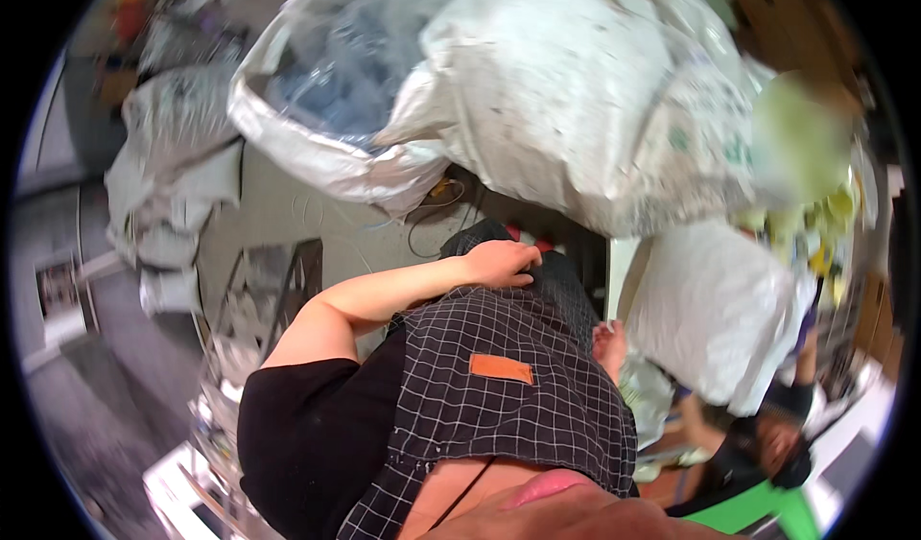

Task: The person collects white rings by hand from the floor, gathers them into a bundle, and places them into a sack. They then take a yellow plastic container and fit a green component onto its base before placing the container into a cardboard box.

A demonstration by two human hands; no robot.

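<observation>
My left hand [504,263] lies across the front of my dark checked apron [460,348] at the waist. Its fingers are loosely bent and a little apart, with nothing visible in them. Lower on the right, my right hand [609,346] hangs beside the apron, partly hidden by it. The fingers that show are slightly curled and apart, and I see nothing held. A full white sack [715,310] is nearest to that hand, just to its right. Ahead of me bulges a large, smudged white sack [556,80].
An open white sack [259,108] holds clear bluish plastic at the far left. Pale sacks [173,176] are piled further left. Thin cables [422,233] lie on the floor. A co-worker [767,434] is at the lower right. A yellow-green thing [801,137] is blurred.
</observation>
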